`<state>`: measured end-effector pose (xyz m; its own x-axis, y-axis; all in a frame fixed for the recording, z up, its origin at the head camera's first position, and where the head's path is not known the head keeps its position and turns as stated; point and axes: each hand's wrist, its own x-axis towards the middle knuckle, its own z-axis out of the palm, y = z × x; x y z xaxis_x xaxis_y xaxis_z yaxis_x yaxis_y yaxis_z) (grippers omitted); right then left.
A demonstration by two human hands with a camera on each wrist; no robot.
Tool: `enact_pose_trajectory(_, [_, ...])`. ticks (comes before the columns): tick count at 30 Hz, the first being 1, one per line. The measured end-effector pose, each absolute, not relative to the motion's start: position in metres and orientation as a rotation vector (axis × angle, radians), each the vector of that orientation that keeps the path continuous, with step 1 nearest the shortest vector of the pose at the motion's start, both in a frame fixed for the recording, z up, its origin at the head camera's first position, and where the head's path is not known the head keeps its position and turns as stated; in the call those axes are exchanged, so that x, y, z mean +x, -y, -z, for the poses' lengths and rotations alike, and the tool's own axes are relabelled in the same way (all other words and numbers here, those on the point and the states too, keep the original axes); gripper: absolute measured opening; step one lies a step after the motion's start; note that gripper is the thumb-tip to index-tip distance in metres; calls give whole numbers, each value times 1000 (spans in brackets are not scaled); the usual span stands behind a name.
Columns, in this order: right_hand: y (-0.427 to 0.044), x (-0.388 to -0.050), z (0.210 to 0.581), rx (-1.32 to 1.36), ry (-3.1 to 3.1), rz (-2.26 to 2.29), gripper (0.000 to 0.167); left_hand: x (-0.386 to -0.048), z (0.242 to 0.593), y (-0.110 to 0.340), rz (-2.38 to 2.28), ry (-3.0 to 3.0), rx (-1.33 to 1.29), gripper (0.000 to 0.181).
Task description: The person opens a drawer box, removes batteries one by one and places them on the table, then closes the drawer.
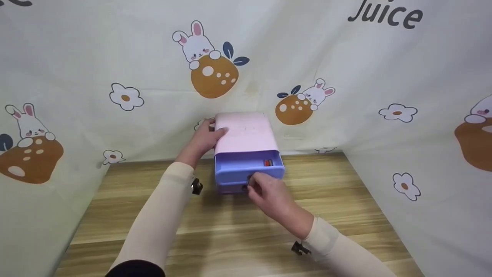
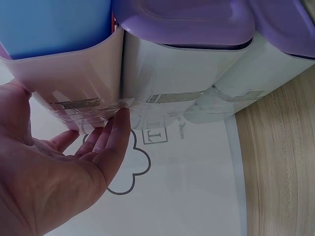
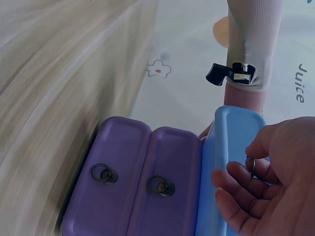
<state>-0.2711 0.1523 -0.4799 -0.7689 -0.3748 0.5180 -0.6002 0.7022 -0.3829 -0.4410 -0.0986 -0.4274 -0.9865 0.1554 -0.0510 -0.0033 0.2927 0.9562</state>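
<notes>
A stacked drawer unit with a pink top stands at the back of the table. Its top blue drawer is pulled partly out, and a small red item lies inside at the right. My left hand rests on the unit's left side, thumb on the top edge; in the left wrist view the hand has its fingers along the side wall. My right hand pinches the ring on the blue drawer's front. Two purple drawers below it are closed, with rings on their fronts.
The wooden table extends in front of the unit. A patterned cloth with rabbits and flowers hangs behind and at both sides. Black clips sit at the wrists.
</notes>
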Motion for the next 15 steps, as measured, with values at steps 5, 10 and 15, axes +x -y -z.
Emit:
enact_pose_trajectory(5, [-153, -268, 480, 773, 2487, -719, 13, -442, 427, 98, -1795, -2421, 148, 84])
enact_pose_trajectory(10, [-154, -266, 482, 789, 2450, -696, 14, -443, 427, 97, -1811, -2423, 164, 83])
enact_pose_trajectory(15, [-155, -263, 484, 793, 2436, -671, 14, -440, 426, 97, -1800, -2420, 160, 85])
